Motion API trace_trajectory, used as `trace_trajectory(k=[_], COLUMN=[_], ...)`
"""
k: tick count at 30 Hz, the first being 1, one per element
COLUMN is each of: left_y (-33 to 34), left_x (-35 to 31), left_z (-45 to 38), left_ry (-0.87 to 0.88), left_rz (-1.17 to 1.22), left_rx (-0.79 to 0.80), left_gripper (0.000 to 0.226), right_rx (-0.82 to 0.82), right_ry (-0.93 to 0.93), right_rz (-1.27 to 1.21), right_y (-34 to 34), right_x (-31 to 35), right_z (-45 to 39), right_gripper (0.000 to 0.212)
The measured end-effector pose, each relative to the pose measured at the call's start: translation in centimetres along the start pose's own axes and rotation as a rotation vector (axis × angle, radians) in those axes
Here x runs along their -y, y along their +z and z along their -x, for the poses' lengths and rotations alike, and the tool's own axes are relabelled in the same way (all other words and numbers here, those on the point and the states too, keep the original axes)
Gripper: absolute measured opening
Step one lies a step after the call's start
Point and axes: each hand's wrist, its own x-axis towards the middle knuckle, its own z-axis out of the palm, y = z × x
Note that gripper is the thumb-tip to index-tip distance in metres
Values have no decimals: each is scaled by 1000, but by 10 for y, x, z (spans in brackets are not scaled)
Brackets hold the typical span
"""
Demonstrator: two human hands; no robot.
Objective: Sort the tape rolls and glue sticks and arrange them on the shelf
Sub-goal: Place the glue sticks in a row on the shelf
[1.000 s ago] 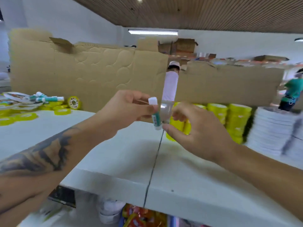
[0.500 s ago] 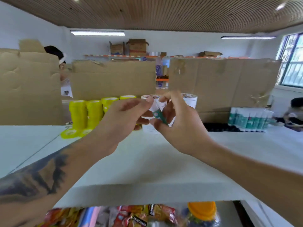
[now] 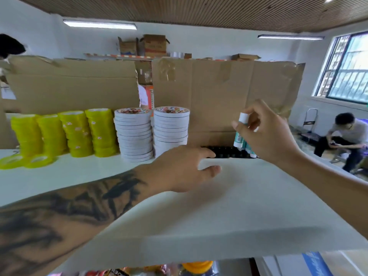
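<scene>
Bringing this glue stick (image 3: 240, 134) over to its row, I'm pinching it upright in my right hand (image 3: 264, 134), just above the black tray (image 3: 225, 152) at the back of the shelf (image 3: 239, 206), where other sticks stand half-hidden behind my fingers. My left hand (image 3: 185, 168) reaches toward the tray's near edge, fingers loosely extended, holding nothing. The next move, I reckon, calls for lowering the stick straight into a free slot without knocking its neighbours. Half a second ago both hands held the stick together at centre; now they've parted and the stick sits further right.
</scene>
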Motion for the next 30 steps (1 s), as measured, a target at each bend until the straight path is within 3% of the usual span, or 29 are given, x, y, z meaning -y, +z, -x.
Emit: trace_trajectory(k=[6,15,30], left_y=[33,43,43], left_x=[3,10,10], left_z=[-45,-49,-45], left_ry=[21,-3,-13], left_rz=[-135,-68,-37], left_rx=[125,241,237], left_gripper=[68,74,74], right_rx=[77,103,78], right_ry=[3,-55,-61], right_rz=[173,373,479], right_y=[9,32,37], right_x=[-48,-82,-90], right_z=[-35,-34,-34], right_gripper=[28,32,25])
